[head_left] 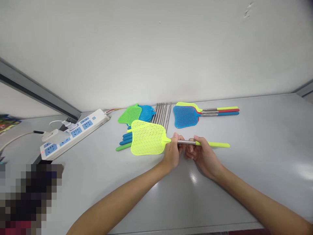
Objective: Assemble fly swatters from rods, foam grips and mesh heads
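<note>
A yellow fly swatter (148, 137) lies level across both hands, above the table. My left hand (172, 150) is closed round its metal rod, close to the perforated head. Where the rod meets the yellow grip, my right hand (201, 152) pinches it between thumb and fingers. Behind the yellow head sit loose swatter heads, a green one (130, 115) and blue ones (146, 113). Blue grips (126, 140) and a green grip (123, 147) stick out to its left, partly hidden. Several metal rods (161, 114) lie side by side behind my left hand.
Blue, red and yellow fly swatters (186, 117) lie stacked at the back right, against the wall (156, 58). On the left a white power strip (78, 130) holds plugs with cables. The grey table (264, 143) spans the view; a blurred patch covers the lower left.
</note>
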Demonstrator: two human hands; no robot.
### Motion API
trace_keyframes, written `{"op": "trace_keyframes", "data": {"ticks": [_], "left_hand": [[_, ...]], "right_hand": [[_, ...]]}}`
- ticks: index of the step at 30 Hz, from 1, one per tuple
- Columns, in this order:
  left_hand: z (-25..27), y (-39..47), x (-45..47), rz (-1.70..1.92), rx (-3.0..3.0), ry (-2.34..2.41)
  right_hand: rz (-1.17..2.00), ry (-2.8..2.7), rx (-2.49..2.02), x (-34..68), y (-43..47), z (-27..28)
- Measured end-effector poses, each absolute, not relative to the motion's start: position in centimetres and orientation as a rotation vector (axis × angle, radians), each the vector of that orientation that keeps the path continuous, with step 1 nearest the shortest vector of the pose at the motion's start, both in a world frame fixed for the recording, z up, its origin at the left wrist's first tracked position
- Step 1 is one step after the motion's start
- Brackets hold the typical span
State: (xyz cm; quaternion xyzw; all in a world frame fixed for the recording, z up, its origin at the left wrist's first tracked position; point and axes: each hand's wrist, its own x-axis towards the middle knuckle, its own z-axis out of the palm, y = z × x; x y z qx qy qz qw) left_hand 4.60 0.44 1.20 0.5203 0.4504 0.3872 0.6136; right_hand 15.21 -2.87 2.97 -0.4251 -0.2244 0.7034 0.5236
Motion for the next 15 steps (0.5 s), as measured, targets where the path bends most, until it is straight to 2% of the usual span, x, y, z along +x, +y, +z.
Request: {"op": "trace_keyframes", "data": {"ticks": [15], "left_hand": [[1.08, 0.78, 4.57, 0.865, 1.155, 1.012]], "right_hand": [[1.672, -0.435, -1.013, 15.73, -2.02, 2.71]]}}
